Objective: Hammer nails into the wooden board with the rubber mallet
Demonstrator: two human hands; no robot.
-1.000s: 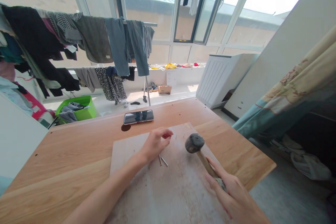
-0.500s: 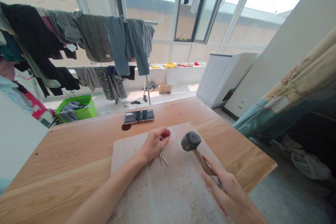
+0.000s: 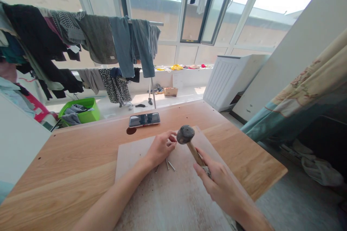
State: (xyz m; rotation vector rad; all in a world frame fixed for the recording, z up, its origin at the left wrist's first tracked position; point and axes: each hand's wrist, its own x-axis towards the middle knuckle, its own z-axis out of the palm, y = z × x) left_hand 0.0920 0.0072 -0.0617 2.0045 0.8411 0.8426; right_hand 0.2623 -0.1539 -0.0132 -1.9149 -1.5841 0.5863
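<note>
My right hand [image 3: 217,173] is wrapped round the wooden handle of a hammer [image 3: 185,135] with a thick, dark, scuffed head. The head is raised close to the fingertips of my left hand [image 3: 162,147]. Thumb and fingers of that left hand are pinched together over the far part of a pale, worn board [image 3: 173,195]; what they hold, if anything, is too small to make out. Several loose nails [image 3: 170,165] lie on the board just below the left hand, partly hidden by it.
Under the board is a wooden table [image 3: 81,158], its right corner jutting out over the floor. A phone [image 3: 144,119] lies beyond the board, beside a dark round hole [image 3: 131,130]. Further off are a laundry rack [image 3: 155,23], a green basket [image 3: 93,112] and a white ribbed unit [image 3: 222,79].
The hammer has moved left and slightly up with my right hand, bringing its head close to my left fingers. My left hand has barely shifted.
</note>
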